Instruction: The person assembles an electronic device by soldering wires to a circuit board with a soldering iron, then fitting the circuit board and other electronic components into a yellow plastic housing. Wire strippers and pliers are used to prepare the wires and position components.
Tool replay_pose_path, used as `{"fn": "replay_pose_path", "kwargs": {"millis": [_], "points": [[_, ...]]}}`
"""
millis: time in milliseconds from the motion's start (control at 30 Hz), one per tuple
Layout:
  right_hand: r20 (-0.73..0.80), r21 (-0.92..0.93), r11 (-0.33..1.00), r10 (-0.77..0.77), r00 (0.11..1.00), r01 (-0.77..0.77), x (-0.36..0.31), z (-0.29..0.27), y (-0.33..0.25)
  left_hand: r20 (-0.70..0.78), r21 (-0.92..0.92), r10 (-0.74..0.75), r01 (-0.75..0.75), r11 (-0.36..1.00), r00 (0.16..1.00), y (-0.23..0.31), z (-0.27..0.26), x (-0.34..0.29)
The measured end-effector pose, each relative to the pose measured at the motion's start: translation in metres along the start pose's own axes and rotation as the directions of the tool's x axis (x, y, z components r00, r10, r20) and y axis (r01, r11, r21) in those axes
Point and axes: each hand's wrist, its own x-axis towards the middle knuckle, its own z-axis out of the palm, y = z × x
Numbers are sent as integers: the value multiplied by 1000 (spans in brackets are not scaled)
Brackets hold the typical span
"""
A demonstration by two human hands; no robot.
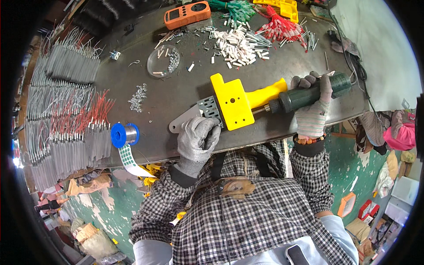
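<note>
On the dark table in front of me lies a yellow-handled tool [232, 104] with a perforated metal bracket [209, 108] and a flat grey metal plate [183, 118] at its left end. My left hand [198, 138], in a grey glove, has its fingers curled at the lower side of the bracket and plate, gripping there. A dark green electric screwdriver [304, 96] lies sideways in my gloved right hand [312, 110], fingers wrapped round its body. Its bit points left at the yellow body, just below the handle; whether the tip sits on a screw I cannot make out.
Many grey heating tubes with wires [70, 128] are stacked at left. Near them stand a solder wire spool [125, 134] and a sticker strip [132, 163]. White sleeves [240, 46], a dish [163, 62], small nuts [138, 98] and an orange meter [187, 16] lie farther back.
</note>
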Motion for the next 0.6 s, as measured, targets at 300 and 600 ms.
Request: {"fn": "replay_pose_path", "kwargs": {"millis": [300, 600], "points": [[-38, 52, 998, 34, 999, -32, -2, -5, 5, -46, 29, -4, 6, 1000, 999, -3, 6, -6], [-21, 58, 998, 28, 999, -27, -4, -8, 5, -20, 31, -13, 14, 999, 1000, -3, 4, -6]]}}
